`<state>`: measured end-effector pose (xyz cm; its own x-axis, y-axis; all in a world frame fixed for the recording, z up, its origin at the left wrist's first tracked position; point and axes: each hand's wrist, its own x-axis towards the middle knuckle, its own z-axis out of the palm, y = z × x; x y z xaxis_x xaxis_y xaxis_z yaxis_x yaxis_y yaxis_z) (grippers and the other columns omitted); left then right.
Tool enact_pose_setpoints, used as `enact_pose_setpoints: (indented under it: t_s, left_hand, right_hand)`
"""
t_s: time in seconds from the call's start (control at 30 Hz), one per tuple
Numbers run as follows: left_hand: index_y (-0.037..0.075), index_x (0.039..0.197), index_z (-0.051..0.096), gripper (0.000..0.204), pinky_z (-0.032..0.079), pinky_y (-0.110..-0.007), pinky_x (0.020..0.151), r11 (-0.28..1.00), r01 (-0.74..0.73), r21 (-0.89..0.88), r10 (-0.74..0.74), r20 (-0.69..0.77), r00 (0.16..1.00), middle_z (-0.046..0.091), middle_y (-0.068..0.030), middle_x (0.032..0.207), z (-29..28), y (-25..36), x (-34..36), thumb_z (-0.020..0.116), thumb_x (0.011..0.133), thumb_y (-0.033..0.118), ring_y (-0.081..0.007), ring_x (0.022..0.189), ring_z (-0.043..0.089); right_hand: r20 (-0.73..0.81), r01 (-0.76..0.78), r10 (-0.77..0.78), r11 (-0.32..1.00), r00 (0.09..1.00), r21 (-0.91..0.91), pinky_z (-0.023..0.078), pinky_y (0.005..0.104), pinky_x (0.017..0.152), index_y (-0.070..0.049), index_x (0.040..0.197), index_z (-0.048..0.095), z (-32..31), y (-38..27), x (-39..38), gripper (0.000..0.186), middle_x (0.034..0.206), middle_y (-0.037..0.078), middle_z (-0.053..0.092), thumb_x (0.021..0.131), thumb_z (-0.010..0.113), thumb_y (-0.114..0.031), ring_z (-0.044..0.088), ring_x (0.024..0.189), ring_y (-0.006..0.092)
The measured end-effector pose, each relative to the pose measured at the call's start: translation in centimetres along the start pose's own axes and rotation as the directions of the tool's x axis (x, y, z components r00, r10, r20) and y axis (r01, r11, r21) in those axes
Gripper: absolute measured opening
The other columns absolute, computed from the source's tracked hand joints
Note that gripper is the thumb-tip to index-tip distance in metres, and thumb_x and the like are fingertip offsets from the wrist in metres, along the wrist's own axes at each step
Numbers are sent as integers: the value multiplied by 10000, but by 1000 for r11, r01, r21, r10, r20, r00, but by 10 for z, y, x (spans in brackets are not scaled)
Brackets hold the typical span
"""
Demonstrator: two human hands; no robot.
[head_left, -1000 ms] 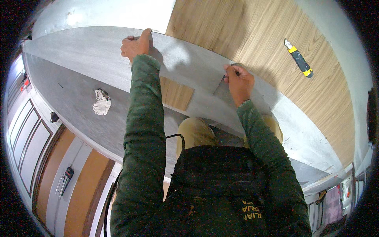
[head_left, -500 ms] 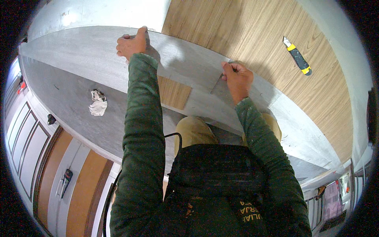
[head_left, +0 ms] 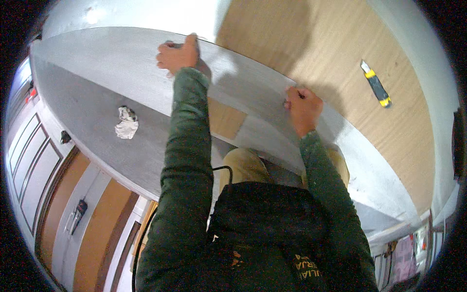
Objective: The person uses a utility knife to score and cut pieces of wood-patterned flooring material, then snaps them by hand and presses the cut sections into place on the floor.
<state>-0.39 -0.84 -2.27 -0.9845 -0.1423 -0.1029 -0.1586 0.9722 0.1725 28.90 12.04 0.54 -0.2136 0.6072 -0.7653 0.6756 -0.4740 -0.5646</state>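
Observation:
My left hand (head_left: 179, 56) rests on a long grey plank (head_left: 121, 58), its thumb stretched to the plank's far edge and the fingers curled apart from it. Farther right, my right hand (head_left: 307, 108) is closed low over the same grey strip, near its edge against the wood-look sheet (head_left: 340, 53). What its fingers pinch, if anything, is hidden. Beyond that hand, a yellow and black utility knife (head_left: 376, 87) lies on the wood-look sheet with its blade out. Between my forearms shows a small wood-look piece (head_left: 226, 119).
A crumpled white cloth (head_left: 126, 126) lies on the darker grey surface (head_left: 87, 100) at left. A white surface (head_left: 160, 13) borders the plank at the far side. My knees (head_left: 245, 163) are close below the plank. Panelled doors (head_left: 36, 165) stand at the lower left.
The view has shifted, so the scene sits slightly farther right and mostly lower. Both hands keep nearly the same places along the grey plank. The knife lies still.

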Motion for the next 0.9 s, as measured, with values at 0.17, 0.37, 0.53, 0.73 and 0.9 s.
enact_pose_setpoints:
  t_s: [0.17,0.37,0.53,0.73,0.9]
  left_hand:
    - [27,1151,519,705,368,-683,888,993,-4,-120,4,-1,1000,452,-221,1210,-11,20,-21,756,645,457,-394,1179,402]
    - [21,1144,517,683,307,-715,927,990,1,-139,-8,-48,999,448,-215,1192,-11,20,-28,744,638,420,-404,1158,397]
    - [14,1132,526,673,288,-713,937,986,-3,-167,-14,-103,995,446,-207,1180,-5,22,-31,744,628,403,-395,1146,396]
    - [1,1093,546,638,322,-678,889,984,-19,-175,-3,-122,992,461,-214,1147,-3,22,-28,750,635,396,-396,1122,406]
    - [14,1065,561,589,360,-650,840,988,25,-152,-39,-90,995,472,-225,1122,-8,27,-26,738,663,406,-402,1098,420]
  right_hand:
    - [-31,-33,33,999,999,-15,495,250,524,43,788,689,-5,8,7,253,647,50,653,854,737,-196,603,545,99]
    - [-53,-53,57,996,997,71,484,245,491,37,795,669,0,0,-1,246,644,51,643,853,744,-190,580,516,99]
    - [-29,-75,80,985,996,154,481,240,483,29,797,662,2,4,1,251,646,51,634,848,763,-195,573,509,105]
    - [-5,-100,101,985,995,143,483,239,484,19,794,661,-4,2,1,226,648,50,633,849,770,-171,569,505,104]
    - [-6,-130,133,980,991,153,482,241,476,7,795,664,-5,-4,2,205,646,53,642,845,772,-160,573,496,105]
